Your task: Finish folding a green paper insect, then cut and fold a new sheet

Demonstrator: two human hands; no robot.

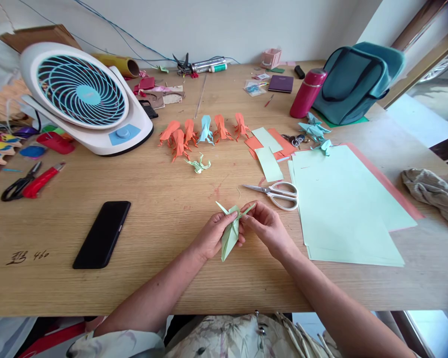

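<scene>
Pink bottle (307, 95) capped; teal bag (353, 84), contents hidden. Left fingers (228, 218) and right fingers (255, 225) pinch green folded paper (229, 242).

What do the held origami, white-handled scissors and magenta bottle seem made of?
Held origami: matt paper, from its crisp creases. White-handled scissors: shiny blades, probably steel; smooth, evenly white handles, likely plastic. Magenta bottle: glossy by its sheen, perhaps painted metal or plastic.
</scene>
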